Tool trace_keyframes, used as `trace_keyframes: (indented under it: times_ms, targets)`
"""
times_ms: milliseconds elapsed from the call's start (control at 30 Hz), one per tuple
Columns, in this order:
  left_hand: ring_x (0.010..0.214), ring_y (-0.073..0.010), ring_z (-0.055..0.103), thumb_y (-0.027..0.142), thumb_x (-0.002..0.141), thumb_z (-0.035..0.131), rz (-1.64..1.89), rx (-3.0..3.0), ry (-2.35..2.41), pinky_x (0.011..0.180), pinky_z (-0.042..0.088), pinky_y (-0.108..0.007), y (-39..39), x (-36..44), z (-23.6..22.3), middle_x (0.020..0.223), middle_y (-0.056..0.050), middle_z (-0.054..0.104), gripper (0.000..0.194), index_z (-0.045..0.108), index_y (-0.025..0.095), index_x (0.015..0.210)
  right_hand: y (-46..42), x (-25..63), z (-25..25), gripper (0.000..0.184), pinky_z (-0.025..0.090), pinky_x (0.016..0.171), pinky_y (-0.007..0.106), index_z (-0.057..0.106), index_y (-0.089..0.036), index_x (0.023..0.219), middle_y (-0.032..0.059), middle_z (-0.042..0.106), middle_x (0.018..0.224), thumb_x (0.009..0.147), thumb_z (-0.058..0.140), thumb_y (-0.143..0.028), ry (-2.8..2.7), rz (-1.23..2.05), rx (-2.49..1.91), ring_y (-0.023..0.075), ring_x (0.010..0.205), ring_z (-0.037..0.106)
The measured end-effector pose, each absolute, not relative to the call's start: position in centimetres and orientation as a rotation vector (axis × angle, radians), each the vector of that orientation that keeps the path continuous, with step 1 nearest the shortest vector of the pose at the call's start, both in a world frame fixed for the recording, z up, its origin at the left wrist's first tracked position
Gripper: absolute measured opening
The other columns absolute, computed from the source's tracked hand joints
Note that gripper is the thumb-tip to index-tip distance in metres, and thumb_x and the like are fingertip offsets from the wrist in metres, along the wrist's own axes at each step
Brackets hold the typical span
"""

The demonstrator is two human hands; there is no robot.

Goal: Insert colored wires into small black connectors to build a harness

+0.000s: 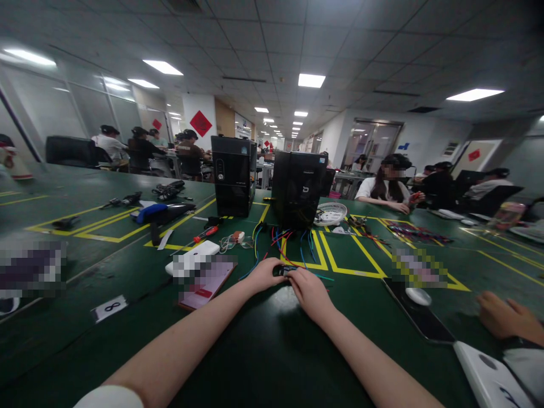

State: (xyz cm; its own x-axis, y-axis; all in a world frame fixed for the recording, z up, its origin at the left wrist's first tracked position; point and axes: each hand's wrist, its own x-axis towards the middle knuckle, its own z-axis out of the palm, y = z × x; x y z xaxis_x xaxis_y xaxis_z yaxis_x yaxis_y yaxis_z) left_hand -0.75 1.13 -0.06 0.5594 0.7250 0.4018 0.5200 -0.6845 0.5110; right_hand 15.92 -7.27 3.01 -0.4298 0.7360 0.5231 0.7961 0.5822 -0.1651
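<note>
Both my hands meet over the green table [255, 362], closed around a small black piece [285, 271] that looks like a connector; its exact kind is too small to tell. My left hand [266, 274] pinches its left side between thumb and fingers. Bent over its right end are the fingers of my right hand [309, 288]. Red and blue wires [276, 238] fan out just beyond my hands, in front of a black computer case [297, 187]. Teal wire ends show beside my right hand.
Another black case [232, 181] stands left of the first. Left of my hands lie a white power bank [193, 258], a phone [208, 283] and a red screwdriver [205, 233]. To the right are a white basket [331, 213], a dark phone [419, 311] and a co-worker's hand [505, 317].
</note>
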Motion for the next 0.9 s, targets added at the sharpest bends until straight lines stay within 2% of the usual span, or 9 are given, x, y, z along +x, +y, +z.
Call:
trace_keyframes:
  times_ms: [167,333,467,900]
  targets:
    - [0.104,-0.0224,0.053,0.033,0.07,0.065,0.901,2.512,1.037,0.094,0.037,-0.035,1.3,-1.1,0.0,0.11,-0.007,0.06,0.037,0.06,0.02,0.104,-7.5,14.8,1.9,0.013,0.04,0.076,0.029,0.058,-0.019,0.087,0.0055,0.06,0.089,0.085,0.045,-0.018,-2.423,-0.044,-1.161,0.0169,0.086,0.054]
    - [0.097,-0.0212,0.056,0.034,0.073,0.062,0.852,2.515,1.018,0.087,0.041,-0.032,1.0,-1.0,0.1,0.103,-0.006,0.062,0.035,0.059,0.019,0.104,-7.1,15.5,2.2,0.015,0.038,0.078,0.032,0.059,-0.018,0.09,0.0064,0.059,0.089,0.085,0.048,-0.026,-2.283,-0.086,-1.232,0.0187,0.087,0.052]
    - [0.094,-0.0203,0.056,0.033,0.073,0.063,0.856,2.525,0.955,0.085,0.042,-0.03,0.5,-0.6,0.3,0.101,-0.006,0.062,0.035,0.059,0.018,0.103,-6.2,16.7,2.3,0.018,0.037,0.08,0.033,0.058,-0.018,0.096,0.0073,0.057,0.092,0.083,0.045,-0.018,-2.129,-0.16,-1.361,0.0194,0.089,0.051]
    - [0.095,-0.0211,0.056,0.038,0.073,0.064,0.803,2.512,0.936,0.085,0.041,-0.031,0.7,-0.4,0.1,0.102,-0.007,0.062,0.036,0.06,0.017,0.102,-5.2,17.7,2.2,0.013,0.038,0.072,0.029,0.057,-0.017,0.084,0.0057,0.054,0.084,0.081,0.045,-0.011,-2.238,-0.303,-1.564,0.0179,0.079,0.049]
